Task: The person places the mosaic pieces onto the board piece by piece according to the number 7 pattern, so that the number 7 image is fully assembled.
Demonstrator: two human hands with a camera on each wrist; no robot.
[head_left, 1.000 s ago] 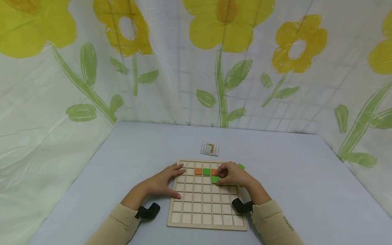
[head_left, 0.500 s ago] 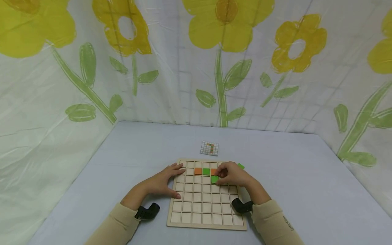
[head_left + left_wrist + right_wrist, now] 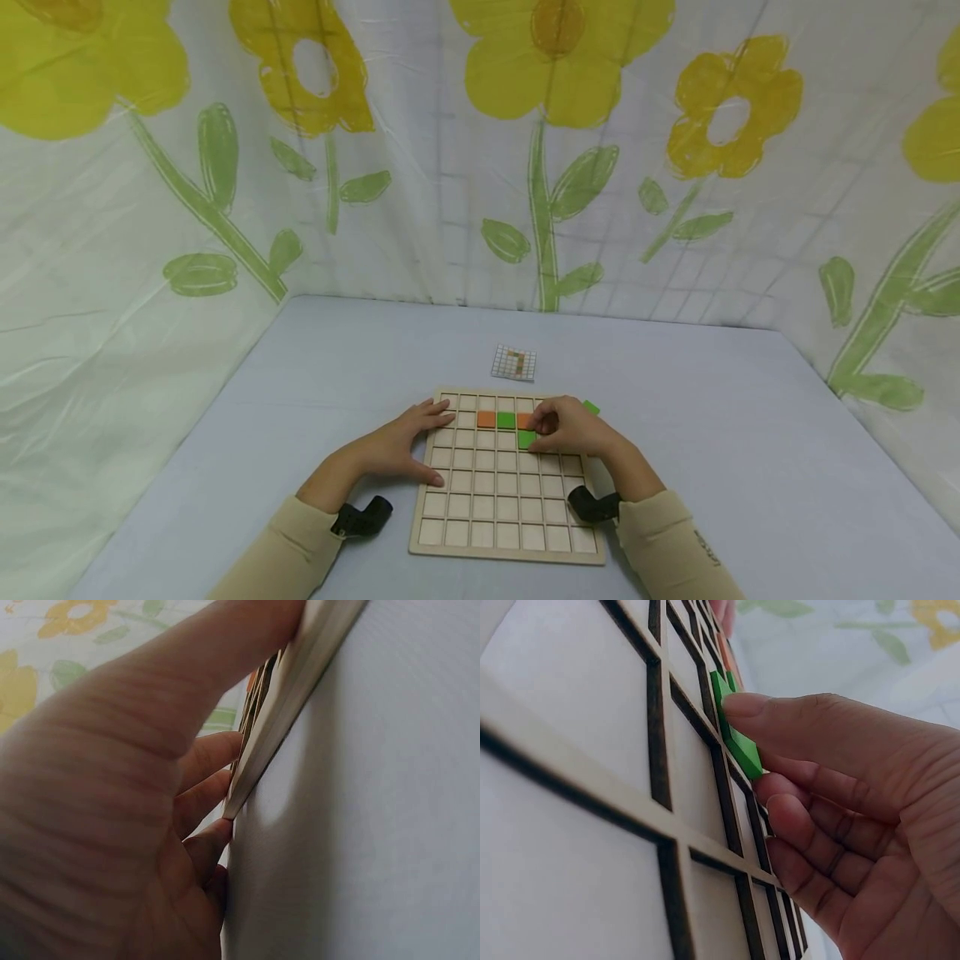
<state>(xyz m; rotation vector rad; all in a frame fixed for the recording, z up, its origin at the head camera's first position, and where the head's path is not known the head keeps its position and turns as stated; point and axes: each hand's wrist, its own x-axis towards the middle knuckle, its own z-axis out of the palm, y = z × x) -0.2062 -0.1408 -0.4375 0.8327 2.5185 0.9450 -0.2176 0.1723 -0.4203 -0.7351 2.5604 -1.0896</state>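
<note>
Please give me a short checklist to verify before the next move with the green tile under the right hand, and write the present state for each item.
1. Right hand touches the green tile: ok, thumb and fingers are at its edge.
2. Green tile flat inside its square: not ok, in the right wrist view it stands tilted on the board.
3. Left hand steadies the board: ok, fingers spread on its left edge.
4. Top row of tiles in place: ok, an orange tile and a second green tile sit in squares.
5. Pattern card readable: cannot tell, too small.
6. Spare green tile at the board's right edge: ok, lying free.
</note>
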